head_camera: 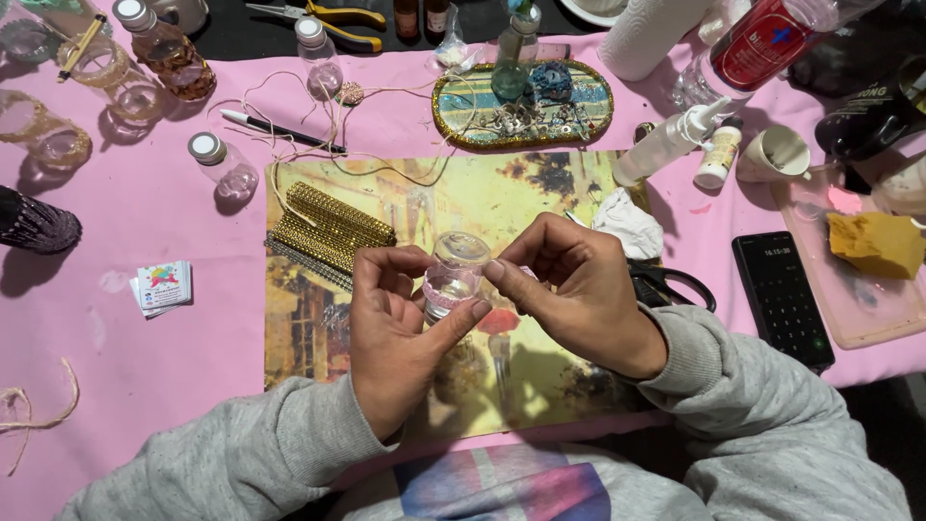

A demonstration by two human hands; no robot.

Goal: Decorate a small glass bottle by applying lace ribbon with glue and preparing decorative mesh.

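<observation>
- Your left hand (391,323) cradles one small clear bottle (451,278) from its left side, thumb across the lower part and fingers curled behind, a closed grip.
- Your right hand (579,289) meets it from the right, fingertips pinching at the bottle's side, seemingly on a thin pink strip; what exactly is pinched is too small to tell.
- The bottle sits between both hands, just above the middle of the picture mat (540,203), its long axis tilted away from you so the clear cap end points up and away. Both hands touch it; the left carries it.
- Just left of your left hand lies one stack of gold studded strips (328,232) on the mat.
- Right of your right hand: one crumpled white tissue (627,224), one pair of black scissors (670,285).
- Further out on the pink cloth (145,193): three similar capped bottles lying at the upper left, one oval glitter tray (453,116), one dark phone (781,294), one pair of yellow-handled pliers (338,21).
</observation>
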